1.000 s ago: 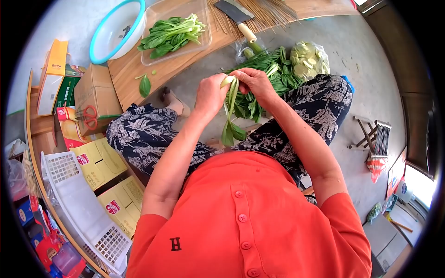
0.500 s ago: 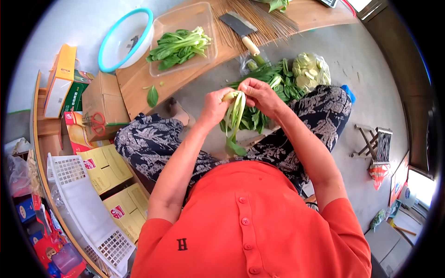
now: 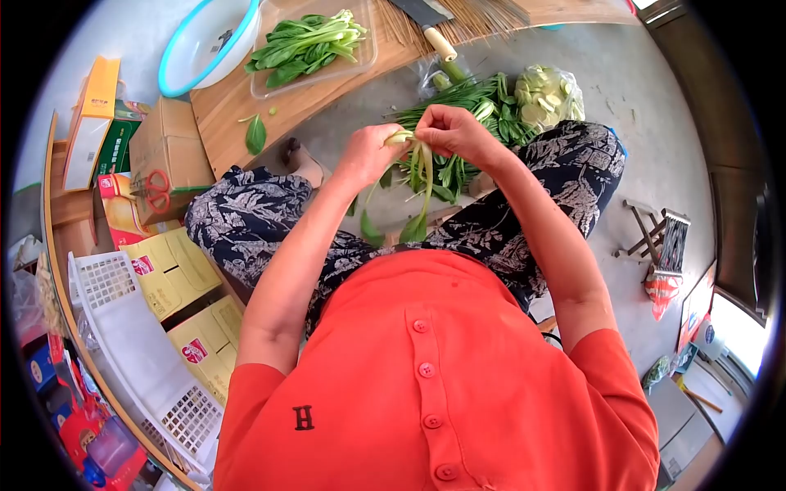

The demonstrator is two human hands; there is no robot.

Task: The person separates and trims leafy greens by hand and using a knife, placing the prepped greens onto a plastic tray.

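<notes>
My left hand [image 3: 368, 153] is closed around the pale base of a small bunch of leafy greens [image 3: 426, 176], held above my lap. Long stalks and oval leaves dangle from it. Close beside, my right hand [image 3: 458, 135] pinches at the stalks with thumb and fingertips. Beyond my hands, a heap of loose greens [image 3: 506, 123] lies low between my knees, with a clear bag of pale slices [image 3: 547, 96] next to it. On the wooden table, a clear plastic tray [image 3: 365, 59] holds trimmed greens [image 3: 309, 46].
A cleaver [image 3: 442, 45] rests at the table edge on thin sticks [image 3: 483, 18]. A blue-rimmed basin [image 3: 168, 61] stands left of the tray, and a single leaf [image 3: 256, 135] lies on the table [image 3: 225, 119]. Boxes [image 3: 172, 274] and a white basket [image 3: 143, 344] are at left; a folding stool [image 3: 655, 233] is at right.
My hands have drawn slightly apart, and the stalks between them now hang more spread out, with a leaf lower down. The whole view has shifted a little.
</notes>
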